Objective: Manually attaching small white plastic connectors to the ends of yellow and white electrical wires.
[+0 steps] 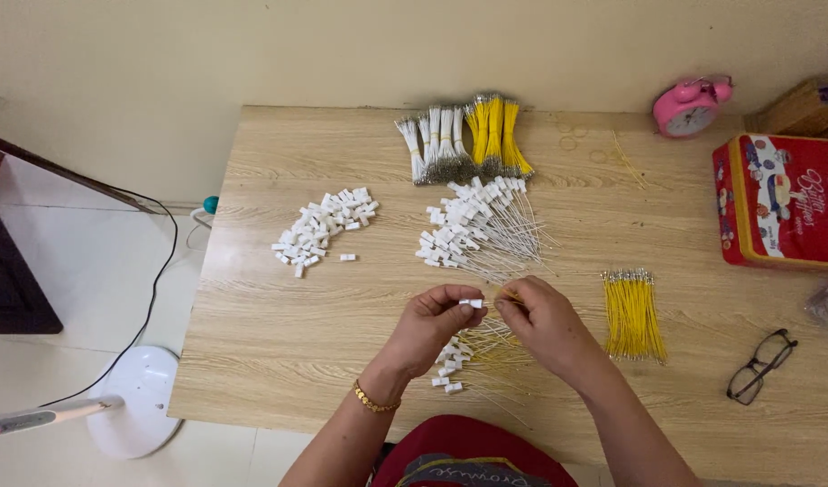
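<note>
The left hand (429,323) pinches a small white plastic connector (471,304) between thumb and fingertips, holding it just above the surface (279,325) near its front edge. The right hand (540,323) meets it from the other side, fingers closed on a thin yellow wire (507,295) whose end sits right at the connector — whether the wire is already inside it cannot be told. The connector is a tiny, blocky, plain white piece; the wire is short, slim and bright yellow. A gold bracelet (375,402) circles the left wrist.

Directly under the hands lies a small heap of finished pieces (473,356), white connectors with yellow and white wires trailing from them. Just to the right is a flat bundle of loose yellow wires (633,313) with metal tips. Further back, a larger pile of white-wired connectors (475,230) fans out, and to its left a scatter of bare white connectors (322,230). At the far edge stand tied bundles of white wires (437,144) beside tied bundles of yellow wires (497,135).

The only container in view is a red rectangular tin (779,200) at the right, lid closed — its contents are hidden. Behind it sits a pink alarm clock (689,106), and near the front right corner a pair of black glasses (760,366). A white fan base (134,397) stands on the floor to the left.
</note>
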